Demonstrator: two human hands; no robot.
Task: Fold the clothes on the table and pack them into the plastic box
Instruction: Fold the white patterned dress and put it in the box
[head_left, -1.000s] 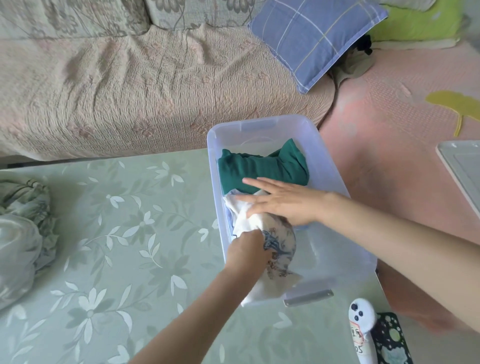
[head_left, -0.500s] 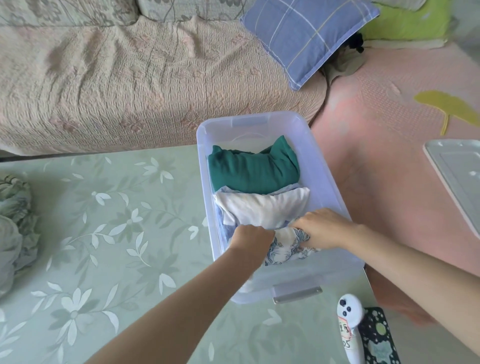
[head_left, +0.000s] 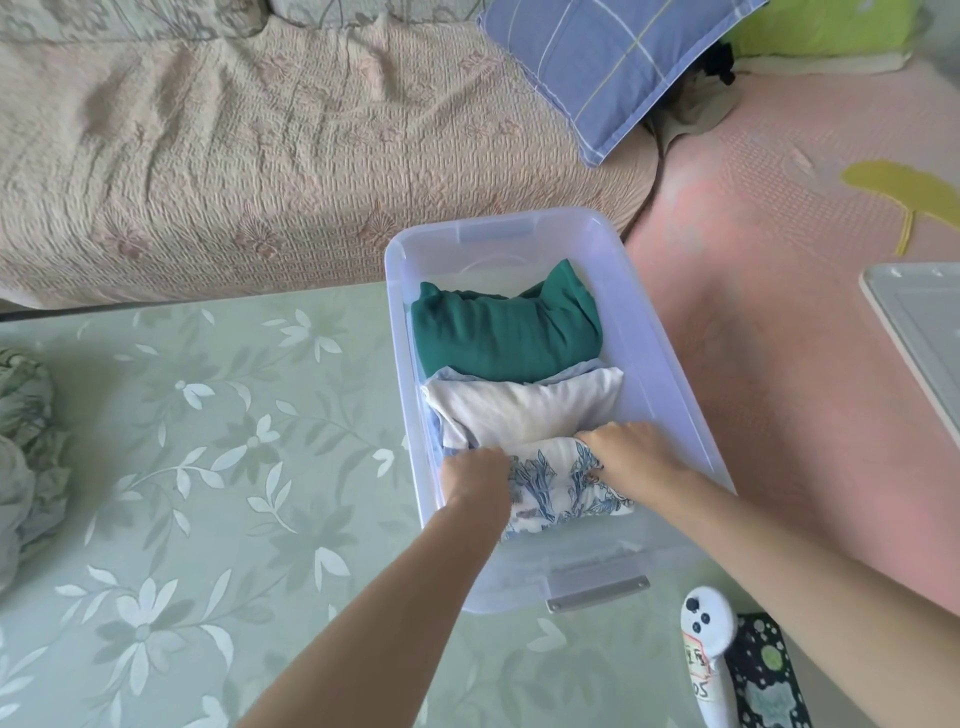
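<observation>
At the near right corner of the counter (head_left: 218, 519) the plastic box (head_left: 670, 364) sits with its long axis running away from the person. Both hands are down inside its near end. The left hand (head_left: 475, 480) and the right hand (head_left: 631, 457) are apart, one at each end of the floral garment (head_left: 545, 486), with fingers curled into the cloth. The left fingertips are buried out of sight, so that grip is a judgement.

The garment's long axis lies across the box, from side wall to side wall and square to the forearms. It lies directly under and between the hands. Between it and the near wall some bare box floor shows. Its far edge butts against the white garment (head_left: 524, 410), and beyond that the green garment (head_left: 506, 338) fills the box towards the far wall.

I judge the move in hand to be a straight push down and away to seat this piece against the row, with both hands equally near.

The unfolded clothes (head_left: 26, 467) lie at the counter's left edge, well apart from the box and on the left hand's side, so that hand has the shorter reach.
</observation>
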